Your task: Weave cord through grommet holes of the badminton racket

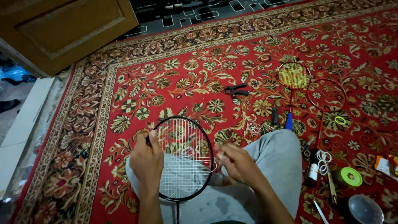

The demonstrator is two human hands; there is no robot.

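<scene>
Across the grey-trousered lap (273, 157) lies a black-framed badminton racket with white strings (184, 159); the left hand (146, 162) grips its rim, while the right hand (237, 164), blurred, pinches loose string. Slack could tangle. A yellow-strung racket (294, 75) lies beyond the right hand.

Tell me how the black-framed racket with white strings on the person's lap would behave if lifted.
The black-framed racket probably feels light for its size: its rim is thin and the head mostly open strings. The frame likely stays stiff, since the left hand steadies it by the rim alone. The loose white string near the right hand would probably flop and trail.
</scene>
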